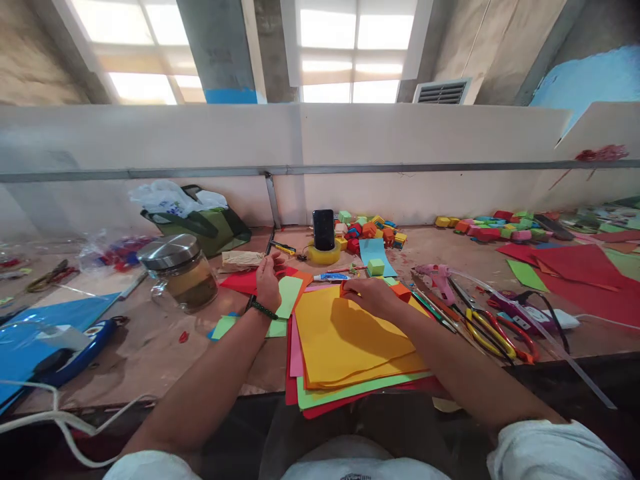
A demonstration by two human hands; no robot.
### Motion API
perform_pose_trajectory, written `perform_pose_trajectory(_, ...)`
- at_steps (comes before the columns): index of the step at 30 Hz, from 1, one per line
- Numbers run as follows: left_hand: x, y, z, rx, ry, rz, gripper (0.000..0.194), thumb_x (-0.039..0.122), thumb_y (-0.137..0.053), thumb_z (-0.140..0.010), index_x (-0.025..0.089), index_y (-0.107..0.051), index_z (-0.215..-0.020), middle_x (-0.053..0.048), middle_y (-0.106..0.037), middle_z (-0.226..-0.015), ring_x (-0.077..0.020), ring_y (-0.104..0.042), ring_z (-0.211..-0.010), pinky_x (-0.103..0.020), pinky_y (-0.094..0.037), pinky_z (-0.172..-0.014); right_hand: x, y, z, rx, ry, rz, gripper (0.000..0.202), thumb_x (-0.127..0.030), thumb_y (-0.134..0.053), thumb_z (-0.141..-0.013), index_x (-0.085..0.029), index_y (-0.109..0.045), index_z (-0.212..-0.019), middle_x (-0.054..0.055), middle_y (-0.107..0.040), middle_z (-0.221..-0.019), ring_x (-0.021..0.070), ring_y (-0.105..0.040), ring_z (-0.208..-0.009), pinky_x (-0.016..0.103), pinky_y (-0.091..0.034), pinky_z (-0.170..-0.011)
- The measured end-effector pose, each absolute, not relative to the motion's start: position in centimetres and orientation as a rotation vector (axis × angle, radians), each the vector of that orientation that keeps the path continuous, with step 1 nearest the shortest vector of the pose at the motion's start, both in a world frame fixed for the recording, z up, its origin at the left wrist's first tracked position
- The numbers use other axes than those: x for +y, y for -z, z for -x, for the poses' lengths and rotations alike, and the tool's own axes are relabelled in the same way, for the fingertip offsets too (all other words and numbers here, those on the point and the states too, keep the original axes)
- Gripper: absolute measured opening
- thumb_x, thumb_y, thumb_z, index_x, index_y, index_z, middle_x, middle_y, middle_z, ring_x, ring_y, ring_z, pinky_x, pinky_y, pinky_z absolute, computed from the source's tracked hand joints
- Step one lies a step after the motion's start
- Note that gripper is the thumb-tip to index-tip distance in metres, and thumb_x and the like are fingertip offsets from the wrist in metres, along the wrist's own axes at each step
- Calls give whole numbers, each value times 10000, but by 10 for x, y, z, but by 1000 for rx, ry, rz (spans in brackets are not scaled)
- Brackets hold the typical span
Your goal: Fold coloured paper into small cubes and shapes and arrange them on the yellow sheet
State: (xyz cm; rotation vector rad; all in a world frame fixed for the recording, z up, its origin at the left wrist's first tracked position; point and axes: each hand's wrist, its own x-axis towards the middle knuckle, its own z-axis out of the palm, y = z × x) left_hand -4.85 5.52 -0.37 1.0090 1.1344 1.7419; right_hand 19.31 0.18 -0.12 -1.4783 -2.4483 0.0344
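Note:
My right hand (373,297) is closed over the stack of sheets, its fingertips pinching a small orange-red piece of paper (343,289) that is mostly covered by the fingers. Beneath it lie yellow-orange paper sheets (345,347), on top of green, pink and red ones at the table's front edge. To the left, my left hand (269,285) is raised with its fingers loosely apart and nothing visible in them. It is beside a light green slip of paper (289,297) and a red sheet (239,283). A pale green paper cube (375,267) sits on a light blue slip (372,251) beyond my right hand.
A phone (323,229) stands in a yellow tape roll (325,254). Piles of coloured paper cubes (370,230) lie behind. Scissors, pliers (490,333) and a pink glue gun (436,277) are at right. A lidded glass jar (186,280) stands at left.

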Motion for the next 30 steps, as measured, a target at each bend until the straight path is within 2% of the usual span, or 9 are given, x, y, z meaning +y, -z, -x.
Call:
perform_pose_trajectory(8,61,-4,60,1262,-1635,-1164,256,388,-591,-715,174,-581,-854,-22,-591,-784,-126,-553,-700,-241,-412,-651,-14,-30,-188,-2605,122,1583,243,-106,-493,-856,-215,-679,-967,71,-721,-926,194,-656,-792,250,-395,-638)
perform_pose_trajectory(10,56,-5,58,1295,-1558,-1271,224,337,-639,-686,168,-595,-825,-38,-608,-797,-160,-568,-777,-269,-432,-715,-18,-34,-195,-2638,143,1565,298,-63,-486,-825,-223,-676,-988,68,-718,-941,209,-661,-809,257,-390,-603)
perform_pose_trajectory(13,43,-6,51,1352,-1424,-1457,274,273,-737,-583,171,-632,-815,-92,-652,-905,-273,-557,-1015,-359,-417,-886,-30,-30,-215,-2626,143,1533,312,-45,-477,-813,-221,-678,-975,70,-709,-931,208,-662,-823,260,-405,-593)
perform_pose_trajectory(14,38,-5,49,1401,-1356,-1540,347,258,-761,-552,171,-648,-869,-122,-657,-989,-325,-517,-1116,-407,-378,-954,-35,-24,-222,-2608,143,1509,314,-37,-476,-809,-217,-678,-967,72,-704,-927,203,-659,-829,259,-419,-606)
perform_pose_trajectory(17,27,-2,41,1820,-702,-2083,588,404,-690,-663,153,-577,-1182,-219,-583,-1234,-424,-430,-1258,-534,-314,-1009,-52,1,-238,-2498,176,1407,308,-25,-481,-802,-208,-669,-965,79,-687,-906,190,-647,-841,254,-456,-647)
perform_pose_trajectory(19,26,2,39,1893,-353,-2235,625,449,-572,-766,130,-492,-1298,-255,-546,-1290,-417,-474,-1235,-533,-363,-978,-63,20,-244,-2385,212,1370,246,-85,-469,-853,-198,-661,-956,81,-675,-836,174,-633,-727,252,-457,-593)
perform_pose_trajectory(22,33,8,40,1900,-154,-2395,547,375,-410,-863,99,-452,-1333,-260,-546,-1297,-364,-506,-1233,-477,-415,-964,-74,39,-246,-2270,156,1268,235,-156,-423,-914,-189,-626,-1029,68,-660,-774,158,-617,-657,244,-468,-559)
perform_pose_trajectory(27,44,17,47,1940,-16,-2454,538,138,-342,-823,33,-413,-1346,-231,-608,-1219,-295,-595,-1130,-399,-464,-923,-79,42,-248,-2208,8,1107,250,-109,-373,-919,-187,-599,-993,73,-677,-822,153,-614,-686,239,-490,-581)
perform_pose_trajectory(30,49,23,47,1968,26,-2515,510,158,-344,-846,0,-421,-1325,-243,-596,-1222,-298,-590,-1125,-400,-466,-925,-79,39,-251,-2227,-48,1086,216,-88,-409,-901,-186,-601,-905,58,-666,-789,151,-582,-662,237,-463,-554)
